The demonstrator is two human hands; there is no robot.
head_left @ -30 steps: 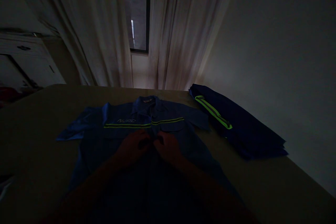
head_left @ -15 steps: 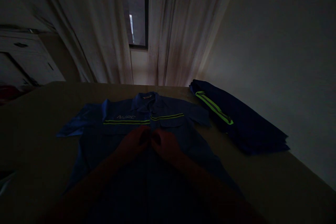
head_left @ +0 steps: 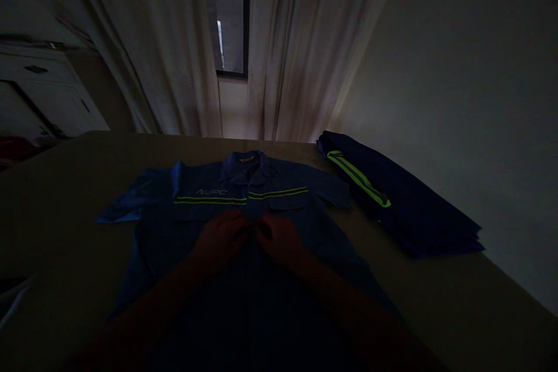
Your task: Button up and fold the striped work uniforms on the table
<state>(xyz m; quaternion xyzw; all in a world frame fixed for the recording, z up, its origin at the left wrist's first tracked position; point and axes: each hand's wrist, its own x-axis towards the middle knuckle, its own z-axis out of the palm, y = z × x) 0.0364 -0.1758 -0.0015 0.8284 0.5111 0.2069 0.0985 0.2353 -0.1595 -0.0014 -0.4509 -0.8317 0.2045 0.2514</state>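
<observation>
A blue short-sleeved work shirt [head_left: 192, 226] with a yellow-green stripe across the chest lies spread flat, front up, on the surface before me. My left hand [head_left: 220, 238] and my right hand [head_left: 279, 237] meet at the shirt's front placket just below the stripe. Both have their fingers curled and pinched on the cloth along the centre line. The room is very dark, so what lies between the fingertips is hidden.
A pile of folded blue garments [head_left: 401, 203] with the same stripe lies at the right, near the wall. The tan surface [head_left: 65, 197] runs back to pale curtains [head_left: 288, 46] and a dark window [head_left: 229, 11]. A white cabinet [head_left: 39, 99] stands at far left.
Both hands have stayed pinched together on the shirt's front, shifting only slightly. The view has drifted a little.
</observation>
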